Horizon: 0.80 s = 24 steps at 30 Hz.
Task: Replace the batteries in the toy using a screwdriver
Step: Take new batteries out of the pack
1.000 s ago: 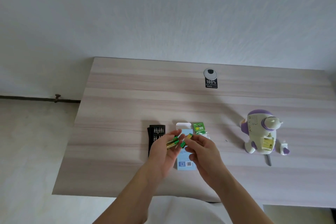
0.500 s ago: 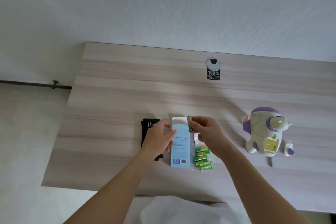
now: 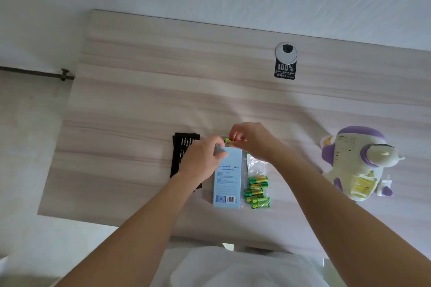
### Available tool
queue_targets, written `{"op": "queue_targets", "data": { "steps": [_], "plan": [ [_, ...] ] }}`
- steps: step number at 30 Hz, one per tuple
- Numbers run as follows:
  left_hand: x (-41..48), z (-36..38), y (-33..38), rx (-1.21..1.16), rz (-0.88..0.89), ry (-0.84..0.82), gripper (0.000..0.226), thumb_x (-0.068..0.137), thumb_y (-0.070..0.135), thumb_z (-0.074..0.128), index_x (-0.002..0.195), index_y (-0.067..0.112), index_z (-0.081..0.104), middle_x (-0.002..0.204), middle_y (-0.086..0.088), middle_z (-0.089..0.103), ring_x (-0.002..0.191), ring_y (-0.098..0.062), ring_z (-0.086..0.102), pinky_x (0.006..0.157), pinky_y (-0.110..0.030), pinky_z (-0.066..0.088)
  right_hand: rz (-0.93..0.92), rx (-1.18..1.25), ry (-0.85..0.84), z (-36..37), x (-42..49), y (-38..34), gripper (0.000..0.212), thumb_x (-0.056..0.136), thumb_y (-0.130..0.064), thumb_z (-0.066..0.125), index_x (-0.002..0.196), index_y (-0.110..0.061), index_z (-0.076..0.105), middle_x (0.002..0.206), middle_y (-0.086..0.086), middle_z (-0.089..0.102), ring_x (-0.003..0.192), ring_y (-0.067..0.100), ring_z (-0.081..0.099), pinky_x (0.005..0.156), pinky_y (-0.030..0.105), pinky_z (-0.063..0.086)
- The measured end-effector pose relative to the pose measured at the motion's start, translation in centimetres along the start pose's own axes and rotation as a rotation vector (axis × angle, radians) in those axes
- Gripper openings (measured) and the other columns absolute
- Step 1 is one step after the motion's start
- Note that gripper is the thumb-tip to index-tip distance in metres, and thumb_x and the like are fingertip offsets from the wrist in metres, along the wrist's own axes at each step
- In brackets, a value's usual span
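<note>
The person's left grip (image 3: pixel 202 161) is closing its curled fingers on the upper end of a light-blue box (image 3: pixel 227 184), which is lying flat near the front of the counter (image 3: pixel 140 100). The right grip (image 3: pixel 253 142) is pinching a green-and-yellow battery (image 3: pixel 228 140) between thumb and fingertips, just above the top edge of that box and close to the left fingers. Whether the battery is touching the box cannot be told.

Just to the right of the box, a clear plastic bag (image 3: pixel 254 163) is lying on the counter, with a small heap of matching loose batteries (image 3: pixel 257 192) at its near end, side by side and touching one another. To the left of the box, a black screwdriver bit case (image 3: pixel 183 147) is lying open, its lower part hiding behind the left wrist.

The toy (image 3: pixel 356 161), a cream-and-purple figure, is lying well apart at the right side of the counter, its back compartment (image 3: pixel 363 185) showing open and yellow inside. A small white-and-purple piece (image 3: pixel 386 190) is sitting just beside that compartment.

Farther back, a round silver cable grommet (image 3: pixel 286 52) is sitting in the counter with a black "100%" sticker (image 3: pixel 284 72) touching its near edge. A white garment (image 3: pixel 245 268) is filling the bottom of the view between the two forearms.
</note>
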<state>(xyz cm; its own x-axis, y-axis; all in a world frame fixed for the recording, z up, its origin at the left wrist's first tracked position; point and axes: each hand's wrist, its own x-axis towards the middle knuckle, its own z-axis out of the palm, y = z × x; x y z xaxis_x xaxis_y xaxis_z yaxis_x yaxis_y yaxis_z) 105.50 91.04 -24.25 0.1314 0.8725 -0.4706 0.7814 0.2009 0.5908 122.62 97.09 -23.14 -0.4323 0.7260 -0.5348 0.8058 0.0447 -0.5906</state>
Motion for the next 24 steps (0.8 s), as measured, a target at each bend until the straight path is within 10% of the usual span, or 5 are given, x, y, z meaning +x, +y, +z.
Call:
{"op": "queue_targets", "data": {
  "steps": [24],
  "plan": [
    [-4.2,-3.8,-0.7,-0.628,0.211,0.045,0.011,0.097,0.004,0.061,0.089,0.01,0.064,0.047,-0.002,0.051,0.03,-0.017,0.04,0.04,-0.021,0.034,-0.114,0.075,0.231,-1.5,-5.0,-5.3,0.005,0.085,-0.024,0.077,0.088,-0.022,0.079,0.078,-0.011,0.059,0.065,0.002,0.053,0.063,0.012,0.036]
  ]
}}
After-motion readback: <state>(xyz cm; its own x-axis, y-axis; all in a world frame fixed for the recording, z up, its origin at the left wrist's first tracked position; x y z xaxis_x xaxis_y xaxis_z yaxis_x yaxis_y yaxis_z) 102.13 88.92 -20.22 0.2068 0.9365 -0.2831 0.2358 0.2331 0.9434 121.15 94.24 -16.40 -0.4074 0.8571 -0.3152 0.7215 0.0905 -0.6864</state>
